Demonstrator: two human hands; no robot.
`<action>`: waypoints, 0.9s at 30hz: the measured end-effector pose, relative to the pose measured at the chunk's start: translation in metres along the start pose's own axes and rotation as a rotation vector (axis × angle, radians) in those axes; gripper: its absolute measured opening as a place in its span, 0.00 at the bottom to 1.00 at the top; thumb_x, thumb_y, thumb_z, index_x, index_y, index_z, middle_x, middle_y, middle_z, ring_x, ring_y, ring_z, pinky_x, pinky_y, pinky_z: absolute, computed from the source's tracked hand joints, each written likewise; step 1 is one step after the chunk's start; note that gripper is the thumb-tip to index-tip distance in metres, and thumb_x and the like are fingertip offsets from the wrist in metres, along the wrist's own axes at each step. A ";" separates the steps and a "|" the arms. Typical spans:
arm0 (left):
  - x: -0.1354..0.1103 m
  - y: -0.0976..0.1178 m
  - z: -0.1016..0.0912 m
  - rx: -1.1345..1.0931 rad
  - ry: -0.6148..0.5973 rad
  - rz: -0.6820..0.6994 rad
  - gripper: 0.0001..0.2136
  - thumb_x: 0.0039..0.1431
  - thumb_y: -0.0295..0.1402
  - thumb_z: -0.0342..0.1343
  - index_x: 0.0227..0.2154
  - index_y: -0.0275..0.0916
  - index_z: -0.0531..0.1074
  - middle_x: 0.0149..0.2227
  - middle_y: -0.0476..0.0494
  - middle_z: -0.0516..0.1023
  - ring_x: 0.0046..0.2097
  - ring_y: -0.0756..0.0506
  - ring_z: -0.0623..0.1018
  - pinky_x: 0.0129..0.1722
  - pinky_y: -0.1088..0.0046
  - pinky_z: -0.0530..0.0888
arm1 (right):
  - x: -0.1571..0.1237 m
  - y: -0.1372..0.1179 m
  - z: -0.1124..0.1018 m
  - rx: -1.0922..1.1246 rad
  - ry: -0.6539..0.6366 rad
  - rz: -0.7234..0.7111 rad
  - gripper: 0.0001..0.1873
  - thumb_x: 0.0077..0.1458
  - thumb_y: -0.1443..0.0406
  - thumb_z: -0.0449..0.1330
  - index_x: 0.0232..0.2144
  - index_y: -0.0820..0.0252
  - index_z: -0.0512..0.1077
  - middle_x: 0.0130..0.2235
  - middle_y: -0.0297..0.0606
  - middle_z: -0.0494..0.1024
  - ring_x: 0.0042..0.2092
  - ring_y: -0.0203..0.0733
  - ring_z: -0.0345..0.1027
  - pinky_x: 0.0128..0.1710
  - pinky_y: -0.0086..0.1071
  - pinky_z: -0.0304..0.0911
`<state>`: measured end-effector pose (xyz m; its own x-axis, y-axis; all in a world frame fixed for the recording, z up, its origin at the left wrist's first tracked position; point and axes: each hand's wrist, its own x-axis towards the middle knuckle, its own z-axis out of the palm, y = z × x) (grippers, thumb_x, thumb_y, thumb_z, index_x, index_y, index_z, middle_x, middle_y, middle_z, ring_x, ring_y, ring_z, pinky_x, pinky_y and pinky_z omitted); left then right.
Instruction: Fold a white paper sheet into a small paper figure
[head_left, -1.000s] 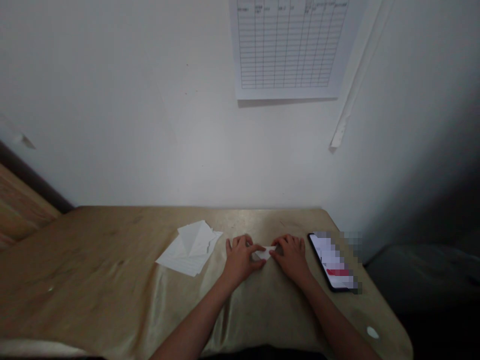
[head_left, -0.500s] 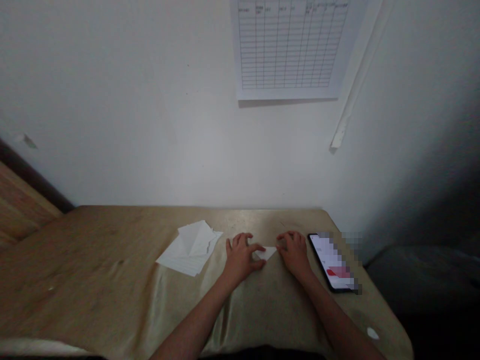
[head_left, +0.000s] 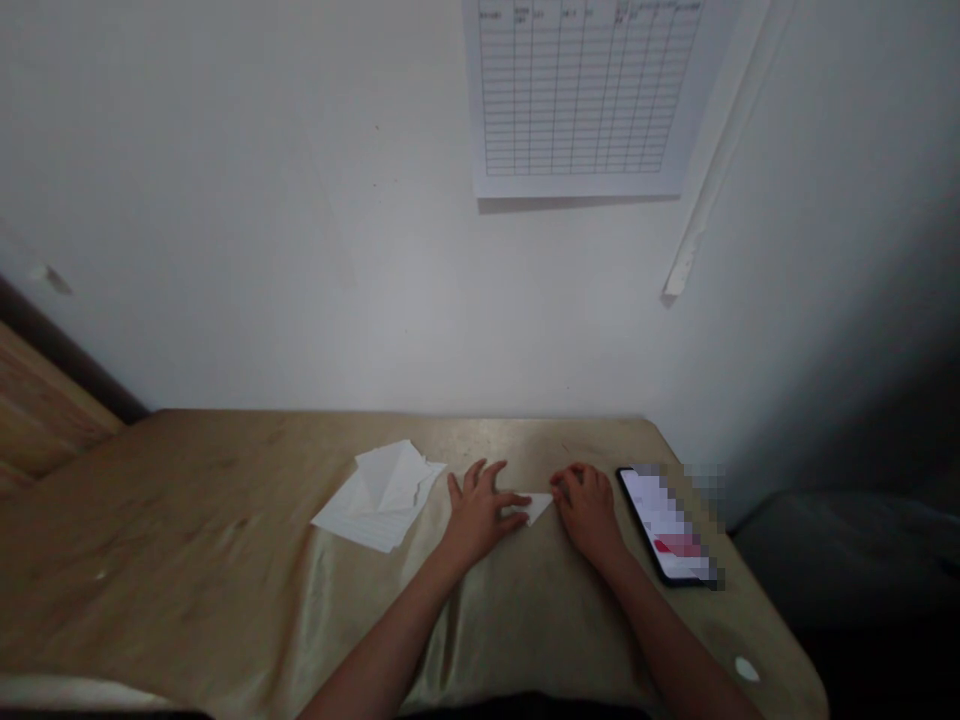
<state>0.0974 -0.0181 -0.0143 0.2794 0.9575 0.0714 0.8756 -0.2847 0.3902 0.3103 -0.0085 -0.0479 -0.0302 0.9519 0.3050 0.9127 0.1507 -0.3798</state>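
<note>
A small piece of white paper folded to a triangle lies low over the table between my hands. My left hand has its thumb and forefinger closed on the left part of the paper, and its other fingers are spread. The fingers of my right hand are curled and pinch the paper's right corner. Part of the paper is hidden under my left fingertips. Left of my hands rests a stack of white paper sheets, with a creased sheet on top.
A phone with a lit screen lies right of my right hand. A white scrap is near the table's right front corner. The table has a wrinkled tan cover and meets a wall with a printed chart.
My left thumb and forefinger have come closer together on the folded paper, and the other left fingers have spread more. My right hand stays at the right corner with hardly any movement.
</note>
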 end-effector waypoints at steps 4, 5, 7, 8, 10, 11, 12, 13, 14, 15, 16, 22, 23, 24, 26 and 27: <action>0.002 -0.003 -0.003 0.003 -0.033 -0.009 0.14 0.60 0.43 0.64 0.47 0.69 0.79 0.71 0.53 0.58 0.72 0.27 0.50 0.63 0.25 0.39 | -0.002 -0.004 -0.004 -0.012 0.009 -0.017 0.13 0.63 0.57 0.57 0.46 0.54 0.75 0.53 0.46 0.70 0.57 0.54 0.61 0.61 0.47 0.52; 0.002 -0.004 -0.003 0.005 -0.035 -0.010 0.14 0.60 0.43 0.64 0.47 0.69 0.78 0.71 0.53 0.58 0.72 0.27 0.50 0.63 0.25 0.38 | -0.003 -0.006 -0.005 -0.017 0.008 -0.022 0.14 0.61 0.57 0.58 0.46 0.54 0.75 0.53 0.46 0.70 0.57 0.54 0.61 0.61 0.48 0.52; 0.002 -0.004 -0.002 0.010 -0.026 -0.008 0.13 0.61 0.43 0.63 0.47 0.70 0.78 0.71 0.55 0.59 0.72 0.27 0.50 0.63 0.24 0.38 | -0.004 -0.008 -0.007 -0.021 -0.004 -0.029 0.14 0.59 0.57 0.61 0.45 0.54 0.75 0.53 0.45 0.70 0.57 0.54 0.61 0.62 0.48 0.51; 0.002 -0.004 -0.002 0.014 -0.017 -0.007 0.12 0.61 0.44 0.63 0.47 0.71 0.78 0.71 0.55 0.59 0.72 0.27 0.50 0.63 0.24 0.38 | -0.004 -0.009 -0.008 -0.019 -0.010 -0.030 0.13 0.58 0.58 0.61 0.45 0.53 0.76 0.52 0.45 0.71 0.57 0.54 0.61 0.63 0.48 0.50; 0.002 -0.004 0.000 0.023 0.000 -0.006 0.12 0.61 0.44 0.63 0.46 0.72 0.78 0.70 0.56 0.60 0.72 0.27 0.51 0.63 0.25 0.38 | -0.004 -0.009 -0.008 -0.010 -0.018 -0.030 0.14 0.57 0.57 0.63 0.45 0.53 0.76 0.52 0.44 0.71 0.58 0.54 0.61 0.63 0.48 0.50; 0.002 -0.004 0.000 0.026 0.005 -0.008 0.12 0.60 0.44 0.64 0.46 0.72 0.78 0.70 0.56 0.60 0.72 0.27 0.51 0.63 0.25 0.38 | -0.004 -0.009 -0.008 -0.006 -0.022 -0.031 0.15 0.56 0.56 0.63 0.45 0.52 0.76 0.52 0.44 0.71 0.58 0.54 0.61 0.64 0.49 0.50; 0.002 -0.004 0.000 0.028 0.006 -0.011 0.13 0.60 0.44 0.64 0.46 0.72 0.78 0.70 0.56 0.60 0.72 0.27 0.51 0.63 0.24 0.39 | -0.005 -0.009 -0.008 -0.003 -0.027 -0.032 0.17 0.55 0.56 0.64 0.46 0.52 0.76 0.53 0.44 0.71 0.58 0.54 0.61 0.64 0.49 0.50; 0.001 -0.005 0.000 0.029 0.005 -0.014 0.13 0.60 0.44 0.64 0.46 0.72 0.78 0.70 0.57 0.60 0.72 0.27 0.51 0.63 0.24 0.39 | -0.005 -0.008 -0.007 -0.002 -0.033 -0.034 0.18 0.54 0.55 0.64 0.46 0.52 0.76 0.53 0.44 0.71 0.58 0.55 0.61 0.64 0.50 0.49; 0.001 -0.005 0.001 0.029 0.003 -0.016 0.13 0.60 0.44 0.64 0.46 0.72 0.78 0.70 0.57 0.60 0.72 0.27 0.51 0.63 0.24 0.39 | -0.005 -0.008 -0.007 -0.002 -0.040 -0.038 0.19 0.53 0.55 0.65 0.47 0.52 0.76 0.54 0.45 0.71 0.59 0.55 0.61 0.64 0.51 0.49; 0.001 -0.005 0.001 0.028 0.001 -0.017 0.13 0.60 0.44 0.64 0.46 0.73 0.78 0.70 0.58 0.60 0.72 0.27 0.51 0.62 0.23 0.39 | -0.005 -0.008 -0.007 -0.002 -0.048 -0.043 0.20 0.53 0.54 0.65 0.48 0.51 0.76 0.54 0.45 0.70 0.59 0.55 0.61 0.64 0.52 0.48; 0.001 -0.005 0.001 0.028 -0.002 -0.018 0.13 0.60 0.44 0.64 0.46 0.73 0.78 0.70 0.59 0.60 0.72 0.27 0.51 0.62 0.22 0.39 | -0.006 -0.009 -0.007 -0.001 -0.056 -0.048 0.21 0.52 0.53 0.65 0.48 0.51 0.76 0.55 0.45 0.70 0.59 0.56 0.61 0.65 0.53 0.47; 0.002 -0.004 0.000 0.036 -0.003 -0.030 0.13 0.60 0.45 0.63 0.46 0.74 0.77 0.71 0.63 0.59 0.72 0.26 0.49 0.62 0.22 0.36 | -0.010 -0.016 -0.007 -0.007 -0.106 -0.047 0.32 0.49 0.47 0.66 0.54 0.51 0.73 0.60 0.48 0.68 0.64 0.60 0.57 0.68 0.60 0.37; 0.002 -0.004 0.000 0.032 -0.006 -0.033 0.13 0.60 0.45 0.63 0.46 0.74 0.77 0.71 0.63 0.60 0.72 0.26 0.49 0.62 0.22 0.36 | -0.011 -0.017 -0.007 -0.008 -0.114 -0.049 0.34 0.49 0.46 0.66 0.55 0.51 0.72 0.61 0.48 0.67 0.64 0.60 0.57 0.68 0.61 0.36; 0.002 -0.004 0.001 0.026 -0.010 -0.038 0.12 0.61 0.45 0.63 0.46 0.74 0.77 0.71 0.62 0.60 0.72 0.26 0.50 0.62 0.22 0.37 | -0.012 -0.017 -0.008 -0.009 -0.121 -0.053 0.35 0.49 0.45 0.66 0.55 0.51 0.72 0.61 0.49 0.67 0.65 0.61 0.56 0.68 0.61 0.36; 0.003 -0.004 0.001 0.016 -0.015 -0.053 0.11 0.61 0.45 0.62 0.45 0.74 0.78 0.70 0.62 0.60 0.72 0.26 0.50 0.62 0.21 0.38 | -0.013 -0.017 -0.009 -0.011 -0.128 -0.065 0.36 0.49 0.44 0.66 0.57 0.52 0.71 0.62 0.50 0.66 0.65 0.61 0.55 0.68 0.61 0.36; 0.003 -0.004 0.001 0.013 -0.014 -0.060 0.11 0.62 0.45 0.62 0.45 0.74 0.78 0.70 0.62 0.60 0.72 0.27 0.50 0.62 0.22 0.38 | -0.013 -0.016 -0.009 -0.011 -0.128 -0.072 0.36 0.50 0.44 0.65 0.57 0.52 0.71 0.62 0.50 0.66 0.65 0.61 0.55 0.68 0.61 0.36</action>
<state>0.0949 -0.0144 -0.0166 0.2313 0.9722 0.0350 0.8962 -0.2270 0.3811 0.3002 -0.0254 -0.0378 -0.1469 0.9651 0.2166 0.9107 0.2174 -0.3512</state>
